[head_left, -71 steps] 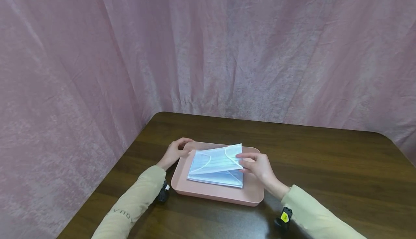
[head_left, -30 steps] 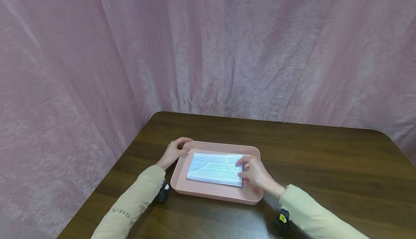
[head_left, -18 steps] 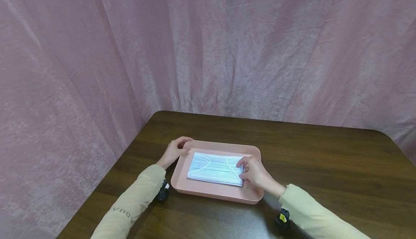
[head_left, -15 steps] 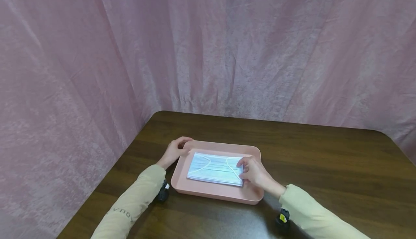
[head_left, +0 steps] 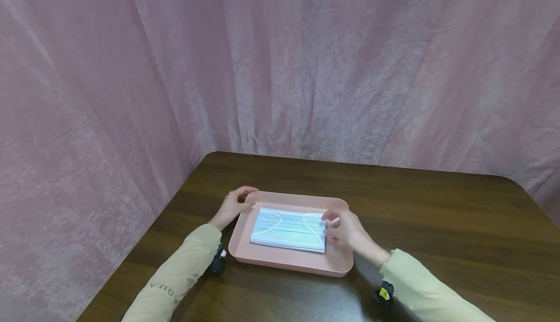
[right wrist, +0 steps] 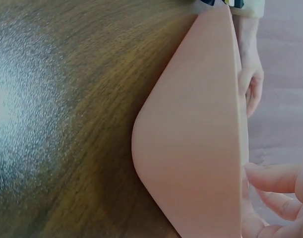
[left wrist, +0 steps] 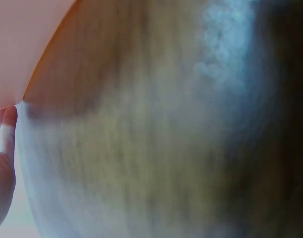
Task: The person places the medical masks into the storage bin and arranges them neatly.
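A pink tray (head_left: 247, 251) sits on the table with a flat stack of light-blue pleated face masks (head_left: 286, 232) inside. White ear loops curve across the top mask. My left hand (head_left: 228, 209) grips the tray's far left corner, thumb over the rim and fingers behind it; the left wrist view catches only a part of that hand (left wrist: 3, 168). At the right end of the stack is my right hand (head_left: 348, 230), thumb and index finger bent but spread, with nothing pinched between them. From the right wrist, the tray's wall (right wrist: 196, 124) hides the masks.
The dark wooden table (head_left: 437, 224) extends far to the right of the tray. Behind it and along the left hangs a pink curtain (head_left: 280, 69). Black wrist cameras (head_left: 217, 259) sit under both sleeves, close to the tabletop.
Earlier my right hand held up the top mask's right end; that mask was lowered flat onto the stack. Since then the right fingers have drawn slightly back from its edge. My left hand stays put.
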Tool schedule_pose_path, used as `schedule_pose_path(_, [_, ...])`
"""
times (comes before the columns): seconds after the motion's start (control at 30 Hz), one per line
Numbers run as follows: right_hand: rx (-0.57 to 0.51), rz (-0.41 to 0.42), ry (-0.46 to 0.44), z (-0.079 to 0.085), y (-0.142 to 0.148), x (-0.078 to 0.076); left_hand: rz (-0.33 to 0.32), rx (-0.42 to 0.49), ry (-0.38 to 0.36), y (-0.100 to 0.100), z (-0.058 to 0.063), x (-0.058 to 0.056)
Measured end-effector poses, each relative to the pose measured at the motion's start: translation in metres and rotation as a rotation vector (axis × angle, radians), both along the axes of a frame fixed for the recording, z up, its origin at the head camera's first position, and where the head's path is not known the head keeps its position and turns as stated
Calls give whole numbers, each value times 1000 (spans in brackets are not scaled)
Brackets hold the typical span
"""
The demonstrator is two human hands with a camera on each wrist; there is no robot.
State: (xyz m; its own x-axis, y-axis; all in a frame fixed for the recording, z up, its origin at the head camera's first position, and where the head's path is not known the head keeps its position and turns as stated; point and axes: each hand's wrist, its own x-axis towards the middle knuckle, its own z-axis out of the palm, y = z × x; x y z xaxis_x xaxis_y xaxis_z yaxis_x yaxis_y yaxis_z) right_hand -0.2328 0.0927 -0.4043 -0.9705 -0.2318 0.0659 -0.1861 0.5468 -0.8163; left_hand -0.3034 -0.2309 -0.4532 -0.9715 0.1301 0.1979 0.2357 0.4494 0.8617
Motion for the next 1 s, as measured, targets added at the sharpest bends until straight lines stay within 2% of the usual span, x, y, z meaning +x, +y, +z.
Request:
schedule_pose_path(0.2, [-79,-32,-10,7,4,1,-1,-14,-9,-1,0,-1])
schedule_pose_path(0.23, [-91,-32,-5,8,6,1,1,-18,-22,1,4,2])
schedule_pose_path(0.43, [-162,-29,4,8,17,-2,31,-54,-58,2,7,0])
schedule_pose_path(0.47, [-170,-29,5,8,18,-2,31,-62,-50,1,3,-3])
schedule_pose_path(0.57, [-184,-28,14,9,25,-1,22,-88,-33,0,5,-3])
schedule_pose_path(0.7, [-212,-10,38,11,33,-1,8,-126,-19,-2,7,-4])
schedule_pose_path(1.0, [-316,62,95,9,55,-1,-22,-155,-56,-4,10,1])
